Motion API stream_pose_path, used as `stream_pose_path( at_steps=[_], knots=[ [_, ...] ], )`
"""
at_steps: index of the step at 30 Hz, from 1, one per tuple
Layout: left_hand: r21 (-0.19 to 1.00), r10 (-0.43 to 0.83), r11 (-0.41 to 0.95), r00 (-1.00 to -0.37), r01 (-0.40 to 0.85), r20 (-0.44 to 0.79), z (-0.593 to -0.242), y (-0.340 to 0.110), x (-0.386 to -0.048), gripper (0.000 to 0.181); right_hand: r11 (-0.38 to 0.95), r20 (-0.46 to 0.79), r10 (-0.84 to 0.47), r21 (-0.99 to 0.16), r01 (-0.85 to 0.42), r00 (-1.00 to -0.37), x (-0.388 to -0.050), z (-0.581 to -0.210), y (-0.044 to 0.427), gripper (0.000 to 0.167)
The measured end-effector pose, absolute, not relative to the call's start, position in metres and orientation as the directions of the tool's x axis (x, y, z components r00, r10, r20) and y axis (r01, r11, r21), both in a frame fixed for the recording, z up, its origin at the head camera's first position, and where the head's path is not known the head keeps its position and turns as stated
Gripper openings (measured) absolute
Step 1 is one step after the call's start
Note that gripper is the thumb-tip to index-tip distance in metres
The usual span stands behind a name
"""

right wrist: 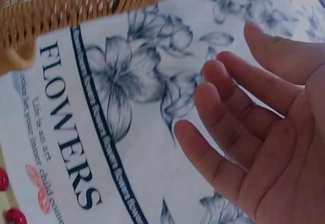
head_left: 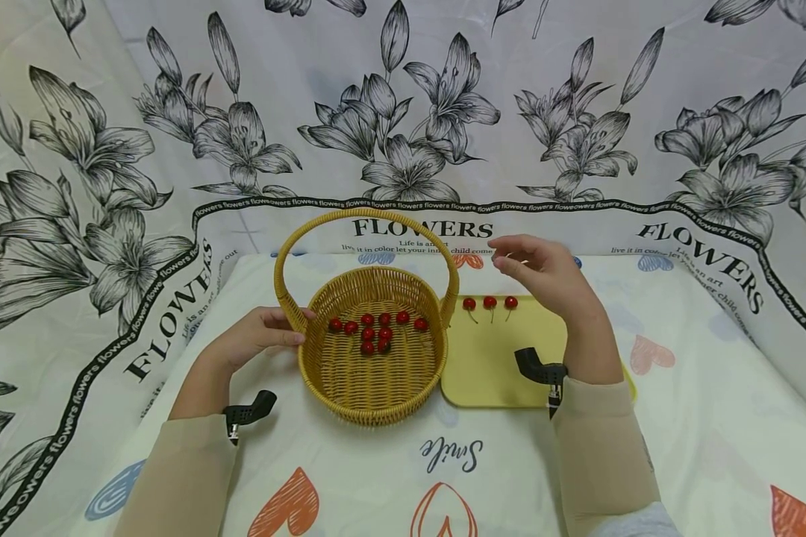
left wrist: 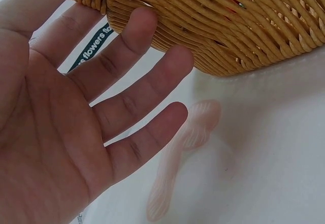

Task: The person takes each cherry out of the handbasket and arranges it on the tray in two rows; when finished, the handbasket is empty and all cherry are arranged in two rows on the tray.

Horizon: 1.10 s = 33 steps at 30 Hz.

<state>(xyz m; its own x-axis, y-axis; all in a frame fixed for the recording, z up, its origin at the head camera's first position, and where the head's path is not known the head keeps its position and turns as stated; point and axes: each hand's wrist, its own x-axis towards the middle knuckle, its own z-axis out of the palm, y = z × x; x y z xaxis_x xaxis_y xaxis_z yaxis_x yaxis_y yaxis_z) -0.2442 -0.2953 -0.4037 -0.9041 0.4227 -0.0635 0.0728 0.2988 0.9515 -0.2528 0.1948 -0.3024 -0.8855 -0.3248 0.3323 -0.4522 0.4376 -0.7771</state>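
Note:
A round wicker basket (head_left: 372, 406) with a tall arched handle stands upright on the cloth, and several red cherries (head_left: 384, 334) lie inside it. My left hand (head_left: 258, 335) holds the foot of the handle at the basket's left side between thumb and index finger. The other three fingers (left wrist: 147, 94) extend beside the woven wall in the left wrist view. My right hand (head_left: 544, 272) hovers above the far part of a yellow tray (head_left: 497, 365), fingers loosely bent and holding nothing. Three cherries with stems (head_left: 489, 302) lie in a row along the tray's far edge.
The tray sits right beside the basket, partly hidden by the right forearm. A white cloth (head_left: 349, 477) printed with hearts and words covers the table. Behind it hangs a flower-printed curtain (head_left: 510, 149). The basket handle (right wrist: 101, 3) rises left of my right hand.

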Motion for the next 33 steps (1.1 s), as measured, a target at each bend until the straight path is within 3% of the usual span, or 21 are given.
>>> stream_pose_path(
  at_steps=[11, 17, 21, 26, 33],
  knots=[
    [0.952, 0.42, 0.295, -0.906, 0.078, -0.056, -0.404, -0.295, -0.244, 0.042, 0.118, 0.509, -0.502, -0.76, -0.639, -0.699, -0.225, -0.29, 0.16, 0.022],
    [0.951, 0.416, 0.299, -0.907, 0.073, -0.062, -0.405, -0.296, -0.244, 0.043, 0.074, 0.545, -0.6, -0.692, -0.718, -0.586, -0.222, -0.294, 0.136, 0.022],
    [0.948, 0.408, 0.312, -0.91, 0.064, -0.073, -0.407, -0.298, -0.243, 0.042, 0.102, 0.465, -0.654, -0.728, -0.678, -0.597, -0.224, -0.303, 0.115, 0.022],
    [0.949, 0.413, 0.309, -0.907, 0.06, -0.077, -0.407, -0.298, -0.242, 0.042, 0.223, 0.347, -0.664, -0.753, -0.619, -0.662, -0.23, -0.323, 0.089, 0.022],
    [0.956, 0.419, 0.285, -0.906, 0.073, -0.056, -0.406, -0.296, -0.244, 0.043, 0.413, 0.208, -0.667, -0.696, -0.588, -0.715, -0.237, -0.359, 0.057, 0.025]
  ],
)
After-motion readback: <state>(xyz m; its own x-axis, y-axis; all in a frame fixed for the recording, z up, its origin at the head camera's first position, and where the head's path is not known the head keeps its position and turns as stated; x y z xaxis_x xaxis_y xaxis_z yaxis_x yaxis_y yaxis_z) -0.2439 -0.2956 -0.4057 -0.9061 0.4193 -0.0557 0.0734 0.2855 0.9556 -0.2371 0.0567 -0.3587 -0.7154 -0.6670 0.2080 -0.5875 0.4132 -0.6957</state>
